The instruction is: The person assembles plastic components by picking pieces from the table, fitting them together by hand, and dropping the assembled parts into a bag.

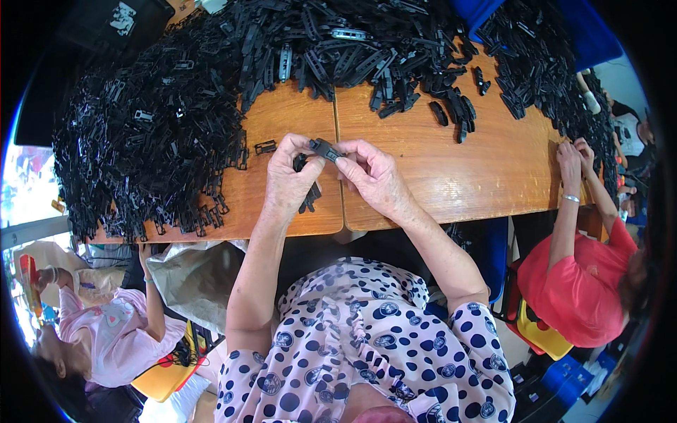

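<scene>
Between my two hands, above the wooden table, is a small black plastic part. My left hand is closed, pinching its left end with thumb and index finger. On the other end, my right hand grips it between thumb and fingers. More black pieces show beside and below my left hand; whether my fingers also hold any of them I cannot tell. A loose black frame-like piece lies on the table just left of my left hand.
A big heap of small black frames covers the table's left side. Longer black parts are piled at the far side, with several strays nearer. Co-workers sit at the right and left. Blue bins stand far right.
</scene>
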Demonstrator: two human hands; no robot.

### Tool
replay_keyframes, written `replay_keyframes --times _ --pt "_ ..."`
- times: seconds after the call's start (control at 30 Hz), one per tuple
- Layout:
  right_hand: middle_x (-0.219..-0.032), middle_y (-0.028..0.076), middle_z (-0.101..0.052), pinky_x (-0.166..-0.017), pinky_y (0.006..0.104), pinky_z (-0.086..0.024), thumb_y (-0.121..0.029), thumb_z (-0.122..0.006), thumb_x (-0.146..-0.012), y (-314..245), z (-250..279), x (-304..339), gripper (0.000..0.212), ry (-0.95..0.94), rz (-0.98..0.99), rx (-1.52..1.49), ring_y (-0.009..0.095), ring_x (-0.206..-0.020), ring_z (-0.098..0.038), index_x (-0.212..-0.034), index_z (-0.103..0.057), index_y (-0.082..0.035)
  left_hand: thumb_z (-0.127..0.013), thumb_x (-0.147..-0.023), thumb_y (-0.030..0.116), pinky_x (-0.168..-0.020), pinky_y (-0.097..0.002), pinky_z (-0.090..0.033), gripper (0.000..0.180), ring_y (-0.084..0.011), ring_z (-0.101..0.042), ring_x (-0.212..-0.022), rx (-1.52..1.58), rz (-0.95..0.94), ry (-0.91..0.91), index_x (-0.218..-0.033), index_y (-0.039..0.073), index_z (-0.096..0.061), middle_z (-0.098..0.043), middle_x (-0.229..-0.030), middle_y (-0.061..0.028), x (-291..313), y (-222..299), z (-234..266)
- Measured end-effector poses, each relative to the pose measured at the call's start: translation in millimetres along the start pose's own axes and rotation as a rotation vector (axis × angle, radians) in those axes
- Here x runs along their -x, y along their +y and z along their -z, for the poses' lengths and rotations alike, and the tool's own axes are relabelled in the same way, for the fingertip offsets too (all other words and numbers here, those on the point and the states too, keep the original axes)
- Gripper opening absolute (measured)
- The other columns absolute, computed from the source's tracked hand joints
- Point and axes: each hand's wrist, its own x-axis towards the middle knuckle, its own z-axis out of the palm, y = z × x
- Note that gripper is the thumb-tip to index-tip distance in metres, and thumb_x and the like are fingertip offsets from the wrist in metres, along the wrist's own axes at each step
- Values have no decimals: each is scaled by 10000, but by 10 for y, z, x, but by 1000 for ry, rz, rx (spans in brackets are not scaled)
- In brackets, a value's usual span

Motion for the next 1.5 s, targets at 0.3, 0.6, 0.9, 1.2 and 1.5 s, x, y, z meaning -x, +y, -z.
replay_keyframes --times 0.3,0.6,0.9,1.2,1.5 --pt "-779 93 -620 -604 303 -482 -107 -613 -874 107 -443 15 229 -7 216 259 201 -664 -603 -1070 -555 -2 -680 -810 51 -465 -185 -406 266 -31 -484 -549 177 144 86 -1063 38 -597 -600 -837 -2 315 -53 347" --pt "-953 172 -579 -768 408 -479 -288 -639 -833 -1 -1259 -46 384 -478 152 412 327 -899 -585 -1055 -570 17 -576 -792 -67 -476 -169 -411 234 -52 -516 -560 9 -61 416 -1018 -7 -586 -615 -845 -52 1085 31 1110" --pt "-962 172 -598 -733 451 -473 -372 -639 -832 51 -1839 110 444 -712 209 556 355 -906 -602 -1051 -549 3 -597 -839 17 -448 -167 -361 167 -41 -456 -498 113 53 490 -1002 9 -565 -585 -768 -17 1724 -71 1768" --pt "-953 123 -590 -726 344 -498 -162 -624 -862 -81 -260 211 232 2 310 560 278 -839 -603 -1050 -583 -32 -648 -781 53 -836 -365 -434 197 -288 -588 -911 -1131 -373 310 -970 20 -607 -638 -952 -109 964 275 1446" --pt "-935 154 -592 -641 364 -493 -85 -640 -830 68 1580 317 225 680 144 957 304 -746 -605 -1034 -567 -26 -619 -830 231 -723 -432 -408 195 -279 -581 -852 -1827 -531 72 -941 73 -593 -637 -833 -81 -1115 474 901"
